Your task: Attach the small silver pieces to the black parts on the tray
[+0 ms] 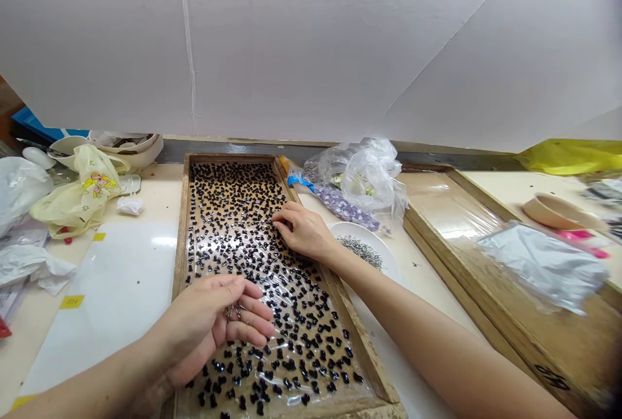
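over tray (181,225), left hand (214,328) cupped, palm up

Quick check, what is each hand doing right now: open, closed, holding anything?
Left hand: open, palm up, cupping a few small metal hooks over the wooden tray.
Right hand: fingers curled down on the small black pieces in the tray; whether it grips one cannot be told.

Rough wooden tray (181,225) lined with shiny crinkly plastic film (272,315). The beads (233,212) are glossy black; at 3 o'clock, a smooth white dish (383,247).

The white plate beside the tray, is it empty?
No, the white plate right of the wooden tray holds a pile of small metal pieces.
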`<move>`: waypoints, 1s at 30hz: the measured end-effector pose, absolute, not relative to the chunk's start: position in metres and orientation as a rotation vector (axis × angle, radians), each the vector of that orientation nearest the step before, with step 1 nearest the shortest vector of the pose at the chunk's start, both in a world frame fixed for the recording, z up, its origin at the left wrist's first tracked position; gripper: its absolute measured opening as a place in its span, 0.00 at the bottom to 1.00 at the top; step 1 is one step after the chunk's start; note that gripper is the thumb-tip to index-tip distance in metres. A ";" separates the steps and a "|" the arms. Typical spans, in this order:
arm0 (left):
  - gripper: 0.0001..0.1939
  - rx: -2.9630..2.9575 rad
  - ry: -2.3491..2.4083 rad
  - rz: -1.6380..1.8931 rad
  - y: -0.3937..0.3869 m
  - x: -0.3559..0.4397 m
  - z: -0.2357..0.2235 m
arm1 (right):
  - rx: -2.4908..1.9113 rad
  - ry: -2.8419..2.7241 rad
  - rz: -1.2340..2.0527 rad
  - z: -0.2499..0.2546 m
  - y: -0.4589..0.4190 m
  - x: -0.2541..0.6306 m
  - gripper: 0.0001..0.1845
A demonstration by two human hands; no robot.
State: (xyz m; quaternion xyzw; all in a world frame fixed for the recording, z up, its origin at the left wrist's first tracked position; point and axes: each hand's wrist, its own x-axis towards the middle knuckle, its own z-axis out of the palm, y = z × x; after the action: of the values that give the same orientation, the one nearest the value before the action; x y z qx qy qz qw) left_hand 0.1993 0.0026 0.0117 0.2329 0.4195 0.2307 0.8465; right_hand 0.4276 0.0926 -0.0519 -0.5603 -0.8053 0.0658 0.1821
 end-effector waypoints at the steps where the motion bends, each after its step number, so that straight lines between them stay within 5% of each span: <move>1: 0.14 0.454 0.873 0.500 0.003 0.199 0.012 | -1.572 -2.267 0.185 -0.050 0.092 0.428 0.07; 12: 0.22 0.282 0.665 0.653 0.006 0.197 0.012 | -1.074 -2.289 0.610 0.013 0.012 0.378 0.09; 24: 0.21 0.295 0.632 0.627 -0.001 0.198 0.012 | -0.990 -2.292 0.390 -0.004 -0.007 0.357 0.10; 30: 0.16 0.308 0.689 0.592 -0.002 0.198 0.011 | -1.040 -2.322 0.546 0.004 -0.013 0.361 0.09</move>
State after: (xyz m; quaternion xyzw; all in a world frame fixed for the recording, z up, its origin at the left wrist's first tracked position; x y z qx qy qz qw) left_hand 0.1984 -0.0018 0.0106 0.1482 0.3314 0.2848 0.8872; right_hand 0.3609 -0.0128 0.0044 -0.3854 -0.8600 0.2021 0.2665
